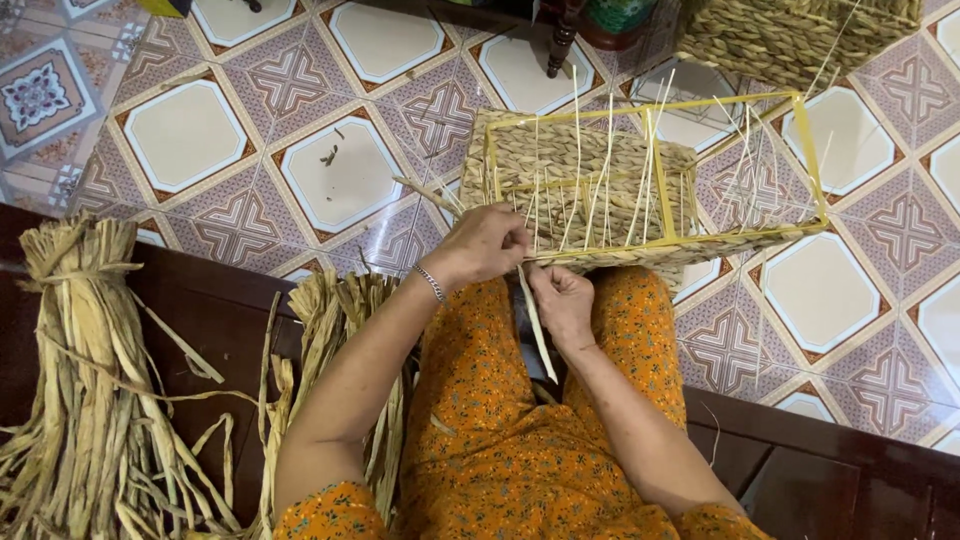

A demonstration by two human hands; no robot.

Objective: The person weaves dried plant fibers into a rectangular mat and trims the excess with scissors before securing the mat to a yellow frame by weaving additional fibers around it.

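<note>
Resting on the lap, half-woven basket (590,190) on its yellow frame (665,185); left hand (488,243) closed on its near rim at 9 o'clock, right hand (562,300) pinching a pale strand (535,325) hanging toward 6; straw bundle (85,360) lies far off at 8 o'clock

Half-woven basket (600,190) on the lap, fibre bundle (80,380) far left of it, finished basket (790,35) beyond it.

I read this as a home craft corner: patterned floor tiles (340,170) ahead of my left hand (487,243), bundles of dried straw (85,370) on a dark wooden bench (215,310) to its left, a finished woven basket (790,35) beyond my right hand (562,305).
</note>
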